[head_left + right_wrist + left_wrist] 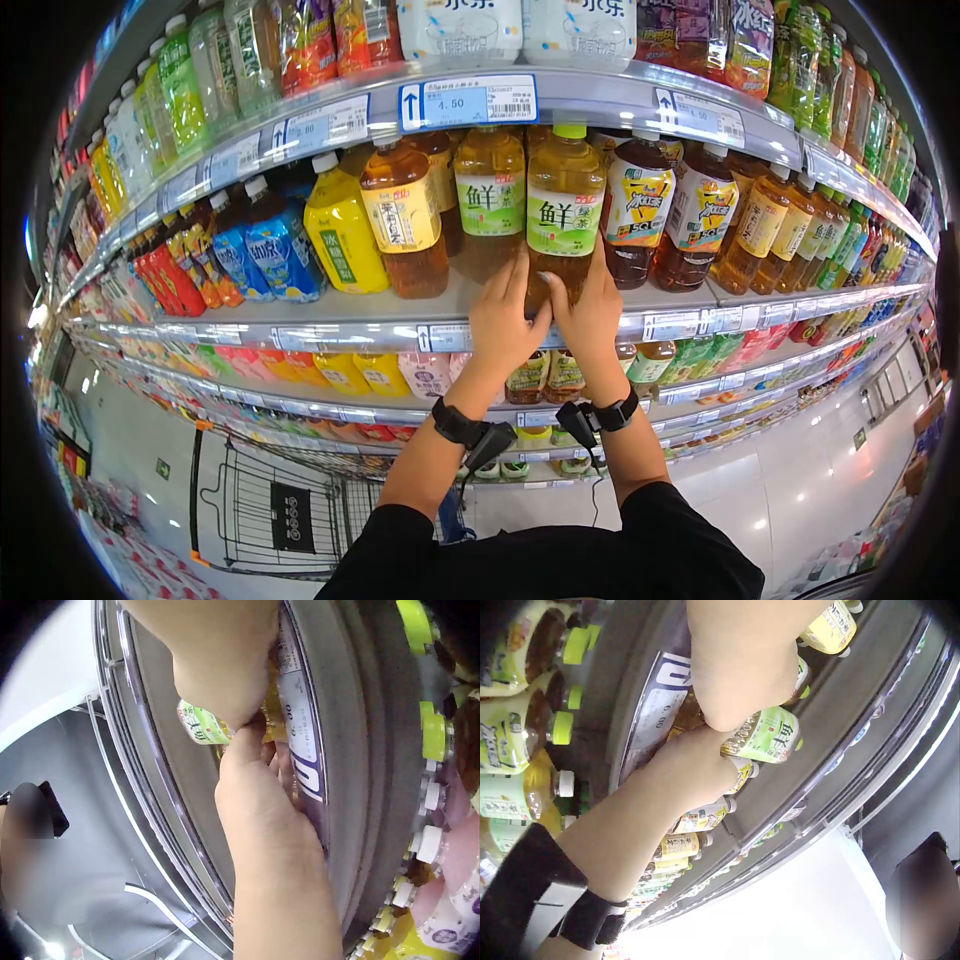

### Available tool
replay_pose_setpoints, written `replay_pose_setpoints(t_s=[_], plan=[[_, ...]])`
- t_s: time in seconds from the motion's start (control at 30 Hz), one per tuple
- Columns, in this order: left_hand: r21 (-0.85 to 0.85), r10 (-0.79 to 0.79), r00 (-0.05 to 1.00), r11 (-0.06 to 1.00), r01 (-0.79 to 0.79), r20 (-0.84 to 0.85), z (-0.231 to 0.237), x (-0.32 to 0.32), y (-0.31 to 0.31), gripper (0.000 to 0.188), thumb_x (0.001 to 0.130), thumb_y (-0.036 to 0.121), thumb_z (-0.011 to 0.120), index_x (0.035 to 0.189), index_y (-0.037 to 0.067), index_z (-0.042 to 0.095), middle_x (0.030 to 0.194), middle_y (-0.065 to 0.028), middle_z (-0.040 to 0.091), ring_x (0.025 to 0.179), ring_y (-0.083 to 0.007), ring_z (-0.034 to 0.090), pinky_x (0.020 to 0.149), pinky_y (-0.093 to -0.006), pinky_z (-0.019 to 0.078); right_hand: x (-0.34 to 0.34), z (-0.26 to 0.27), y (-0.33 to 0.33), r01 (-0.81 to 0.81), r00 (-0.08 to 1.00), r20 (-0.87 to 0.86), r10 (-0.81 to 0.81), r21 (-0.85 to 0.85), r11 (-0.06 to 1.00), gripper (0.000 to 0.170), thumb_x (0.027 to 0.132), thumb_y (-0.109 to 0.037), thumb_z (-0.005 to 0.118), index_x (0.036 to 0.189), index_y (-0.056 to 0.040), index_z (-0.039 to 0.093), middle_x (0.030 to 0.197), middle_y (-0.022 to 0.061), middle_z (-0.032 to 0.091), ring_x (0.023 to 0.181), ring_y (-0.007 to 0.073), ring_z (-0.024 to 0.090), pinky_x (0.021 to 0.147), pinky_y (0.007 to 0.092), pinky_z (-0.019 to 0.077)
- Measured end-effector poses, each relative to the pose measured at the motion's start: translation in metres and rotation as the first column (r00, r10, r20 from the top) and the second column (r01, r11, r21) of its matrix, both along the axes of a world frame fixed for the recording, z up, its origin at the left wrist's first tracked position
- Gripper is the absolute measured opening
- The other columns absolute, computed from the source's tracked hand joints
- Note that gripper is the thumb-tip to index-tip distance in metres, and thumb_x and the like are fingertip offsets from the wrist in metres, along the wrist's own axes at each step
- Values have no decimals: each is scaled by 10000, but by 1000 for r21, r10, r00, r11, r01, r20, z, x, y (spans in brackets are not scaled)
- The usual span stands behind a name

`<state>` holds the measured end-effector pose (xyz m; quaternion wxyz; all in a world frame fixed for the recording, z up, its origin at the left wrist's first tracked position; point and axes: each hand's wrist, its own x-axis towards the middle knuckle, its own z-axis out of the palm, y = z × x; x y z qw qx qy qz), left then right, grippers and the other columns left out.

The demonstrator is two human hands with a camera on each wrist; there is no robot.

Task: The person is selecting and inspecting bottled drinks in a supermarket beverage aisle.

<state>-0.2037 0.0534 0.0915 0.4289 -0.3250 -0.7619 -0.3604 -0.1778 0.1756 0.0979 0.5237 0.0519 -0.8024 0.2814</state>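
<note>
A large green-capped tea bottle with a green and white label (565,215) stands upright at the shelf's front. My left hand (505,312) and right hand (592,312) hold its lower part from both sides, fingers up along it, thumbs close together in front. The left wrist view has the label (771,735) beyond my left hand (742,664) and right hand (679,776). The right wrist view shows my right hand (214,656) above my left hand (262,802), with the bottle (202,724) partly covered. The bottle's base is mostly hidden.
A similar tea bottle (490,185) stands behind and left. Brown tea (405,220) is further left; dark iced tea bottles (640,210) stand right. Above runs a shelf edge with a price tag (467,103). A wire shopping cart (250,500) stands lower left on the floor.
</note>
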Motion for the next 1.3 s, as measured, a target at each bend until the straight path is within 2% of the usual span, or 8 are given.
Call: replay_pose_setpoints(t_s=[0.17, 0.4, 0.43, 0.63, 0.73, 0.83, 1.1, 1.3], plan=[[14, -16, 1000, 1000, 16, -25, -1, 3, 1, 573, 697, 130, 659, 1216, -41, 486, 1085, -215, 575, 945, -349, 585, 764, -382, 492, 1, -5, -3, 19, 1000, -3, -19, -18, 1000, 759, 769, -234, 689, 1310, 109, 281, 1116, 298, 512, 963, 403, 557, 795, 404, 477], [11, -14, 996, 1000, 14, -84, -4, 2, 1, 537, 693, 96, 646, 1191, -44, 504, 1084, -210, 587, 902, -336, 617, 726, -373, 513, 1, -1, -2, 64, 970, -242, -40, 92, 994, 719, 727, -114, 717, 1287, 94, 319, 1213, 268, 432, 1072, 408, 468, 892, 435, 411], [22, -18, 993, 1000, 21, -117, -5, 2, 1, 529, 691, 85, 642, 1186, -43, 507, 1089, -211, 586, 911, -335, 616, 729, -373, 513, 0, -2, -1, 28, 966, -259, -9, 68, 997, 696, 721, -108, 719, 1290, 41, 348, 1262, 245, 396, 1122, 372, 440, 923, 417, 389], [120, -101, 987, 986, 116, -125, -7, 0, 4, 379, 684, 28, 605, 1056, -27, 556, 1158, -216, 551, 954, -344, 598, 744, -375, 511, -2, -7, 1, -2, 912, -409, 12, 26, 1000, 387, 683, -69, 722, 991, -5, 497, 1030, 180, 464, 1014, 363, 465, 834, 438, 406], [82, -98, 984, 990, 111, -148, -6, 2, 2, 292, 680, 12, 586, 970, -18, 574, 1211, -215, 505, 983, -345, 578, 761, -378, 501, 4, -3, 2, 87, 947, -321, -29, 168, 982, 264, 676, -83, 709, 860, -28, 529, 921, 142, 458, 934, 342, 467, 775, 433, 404], [20, -104, 986, 994, 108, -133, -2, 2, 1, 256, 680, 13, 571, 935, -13, 583, 1242, -218, 467, 1011, -355, 548, 795, -393, 479, 4, -2, 1, 67, 960, -278, -35, 107, 992, 197, 681, -92, 688, 802, -30, 546, 906, 135, 472, 899, 335, 458, 757, 430, 400], [-143, -23, 997, 990, 12, -78, 2, 3, 4, 304, 729, 75, 521, 1015, -7, 583, 1254, -205, 457, 1047, -393, 488, 867, -443, 428, -7, -4, 1, 118, 971, -219, -92, 109, 987, 170, 718, -98, 645, 815, -4, 542, 879, 155, 494, 951, 369, 506, 786, 432, 436], [8, -29, 990, 1000, 30, -141, 3, 3, 0, 407, 703, 49, 577, 1104, 6, 527, 1290, -214, 378, 1152, -399, 391, 945, -476, 349, -2, 0, -2, 155, 974, -193, -122, 169, 973, 197, 707, -120, 652, 819, -5, 537, 891, 165, 490, 945, 368, 503, 785, 427, 440]])
